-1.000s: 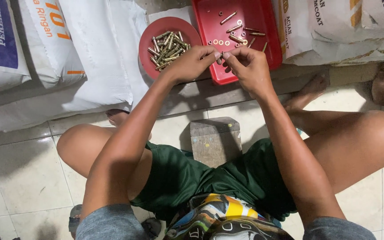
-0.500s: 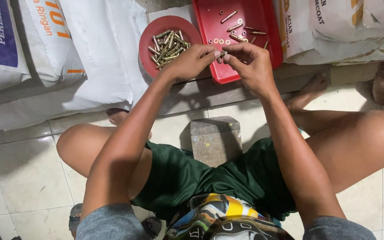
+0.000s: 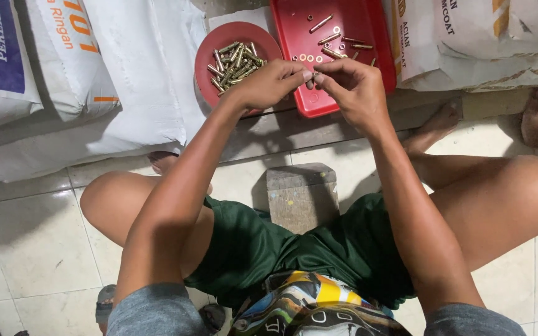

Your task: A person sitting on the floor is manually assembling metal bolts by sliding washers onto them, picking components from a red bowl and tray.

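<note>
Pinching one bolt (image 3: 314, 75) (two hands (image 3: 269, 84) (image 3: 355, 87))

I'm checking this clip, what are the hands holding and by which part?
Both hands, left hand and right hand, pinch a small metal piece between their fingertips; its held part is too small to tell.

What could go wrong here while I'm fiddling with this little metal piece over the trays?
The small metal piece is pinched only between the fingertips of the left hand and right hand; it could slip and perhaps roll off onto the tiled floor. A forearm might also nudge the round red dish of bolts.
</note>
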